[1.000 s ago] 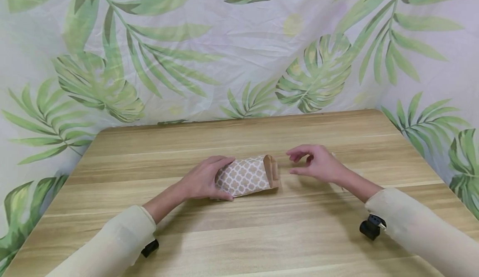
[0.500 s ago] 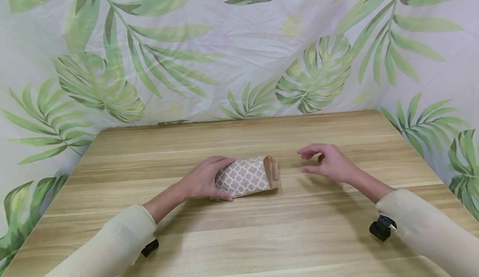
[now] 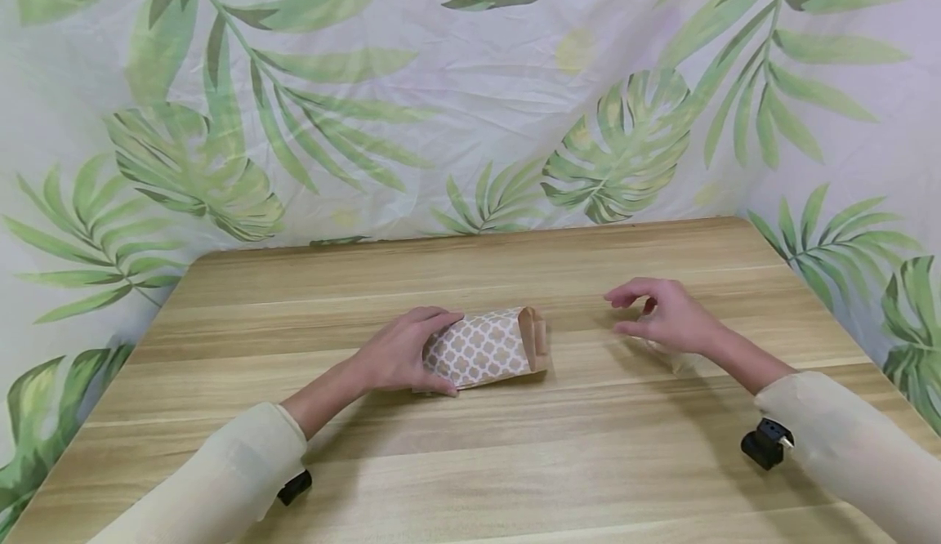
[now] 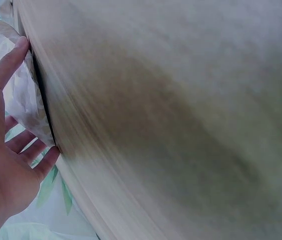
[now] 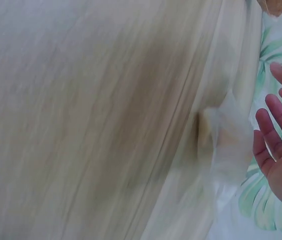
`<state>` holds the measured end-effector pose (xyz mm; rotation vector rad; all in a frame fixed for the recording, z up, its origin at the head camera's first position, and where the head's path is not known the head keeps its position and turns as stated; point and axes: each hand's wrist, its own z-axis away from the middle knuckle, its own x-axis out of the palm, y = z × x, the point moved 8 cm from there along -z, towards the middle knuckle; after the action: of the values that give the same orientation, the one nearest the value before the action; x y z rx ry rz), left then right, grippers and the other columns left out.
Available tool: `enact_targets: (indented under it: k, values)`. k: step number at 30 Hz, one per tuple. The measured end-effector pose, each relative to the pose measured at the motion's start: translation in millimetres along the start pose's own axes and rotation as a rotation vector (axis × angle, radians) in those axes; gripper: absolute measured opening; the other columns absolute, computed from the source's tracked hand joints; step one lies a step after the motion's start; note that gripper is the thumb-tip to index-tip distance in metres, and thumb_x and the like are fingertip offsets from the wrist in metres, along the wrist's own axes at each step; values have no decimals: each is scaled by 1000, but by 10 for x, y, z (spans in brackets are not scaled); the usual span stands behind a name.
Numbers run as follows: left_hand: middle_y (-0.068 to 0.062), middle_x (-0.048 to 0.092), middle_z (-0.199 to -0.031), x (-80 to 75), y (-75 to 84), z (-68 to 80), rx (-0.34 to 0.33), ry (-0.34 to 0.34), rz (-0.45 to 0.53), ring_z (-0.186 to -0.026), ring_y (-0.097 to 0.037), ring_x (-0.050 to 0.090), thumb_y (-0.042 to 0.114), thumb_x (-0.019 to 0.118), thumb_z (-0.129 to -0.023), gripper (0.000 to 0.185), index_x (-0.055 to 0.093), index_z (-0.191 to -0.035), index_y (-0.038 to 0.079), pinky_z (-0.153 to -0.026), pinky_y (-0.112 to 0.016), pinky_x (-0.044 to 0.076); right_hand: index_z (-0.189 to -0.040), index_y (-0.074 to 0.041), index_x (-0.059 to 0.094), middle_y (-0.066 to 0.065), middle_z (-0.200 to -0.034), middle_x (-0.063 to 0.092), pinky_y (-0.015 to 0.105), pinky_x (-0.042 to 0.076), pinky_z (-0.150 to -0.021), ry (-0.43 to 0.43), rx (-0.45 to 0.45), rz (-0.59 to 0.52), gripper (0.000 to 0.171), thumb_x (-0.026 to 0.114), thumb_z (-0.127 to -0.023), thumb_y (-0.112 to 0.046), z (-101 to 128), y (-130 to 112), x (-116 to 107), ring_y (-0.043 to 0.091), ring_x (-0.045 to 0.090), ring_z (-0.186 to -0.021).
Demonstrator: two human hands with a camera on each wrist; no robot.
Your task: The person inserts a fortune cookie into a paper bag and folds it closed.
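Left hand gripping closed end of paper bag; right hand relaxed, empty, right of bag. Probably light, thin, easily crushed; best held gently by sides.

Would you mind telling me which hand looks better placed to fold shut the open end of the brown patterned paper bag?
Probably the right hand: it hovers free beside the open end of the brown patterned paper bag, while the left hand grips the bag's other end.

Two bare hands, left hand and right hand. Long loose cream sleeves reach to mid-forearm on both arms. Small black camera mount strapped under each forearm, by the cuff.
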<state>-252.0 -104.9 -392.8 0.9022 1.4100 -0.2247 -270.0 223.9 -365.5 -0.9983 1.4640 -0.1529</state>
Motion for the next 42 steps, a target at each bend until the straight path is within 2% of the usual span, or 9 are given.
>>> enact_targets:
  k: [8, 11, 25, 32, 42]
  values:
    - [-16, 56, -146, 3, -5, -1, -10, -8, 7, -135, -36, 52, 50, 95, -69, 103, 52, -150, 5, -111, -54, 45, -103, -3, 78, 8, -104, 76, 32, 51, -70, 21, -83, 33, 19, 81, -84, 1, 64, 62, -122, 24, 67, -94]
    - [-17, 56, -146, 7, -7, -2, -10, -9, 6, -135, -36, 52, 50, 94, -69, 102, 52, -150, 5, -111, -54, 45, -99, -6, 79, 6, -104, 75, 31, 50, -69, 26, -113, 49, 18, 79, -83, 3, 89, 86, -151, 19, 65, -94]
    - [-17, 56, -145, 8, -6, 9, -7, -4, -3, -135, -37, 53, 51, 94, -69, 103, 52, -150, 4, -111, -54, 45, -101, -7, 78, 6, -107, 73, 30, 49, -66, -14, -80, 121, 18, 79, -83, -5, 201, 190, -197, 23, 64, -92]
    - [-17, 56, -145, 14, -10, 9, 1, 1, -4, -134, -37, 53, 52, 94, -70, 103, 52, -150, 4, -110, -55, 46, -106, -4, 77, 10, -109, 73, 29, 49, -67, -47, -57, 152, 27, 82, -81, -12, 234, 279, -205, 22, 64, -93]
    - [-18, 56, -145, 13, -7, 7, 0, -1, -3, -134, -38, 53, 52, 93, -70, 102, 52, -150, 4, -110, -55, 46, -117, -1, 74, 14, -118, 70, 32, 52, -78, -117, -3, 160, 51, 91, -76, -27, 289, 407, -195, 27, 64, -104]
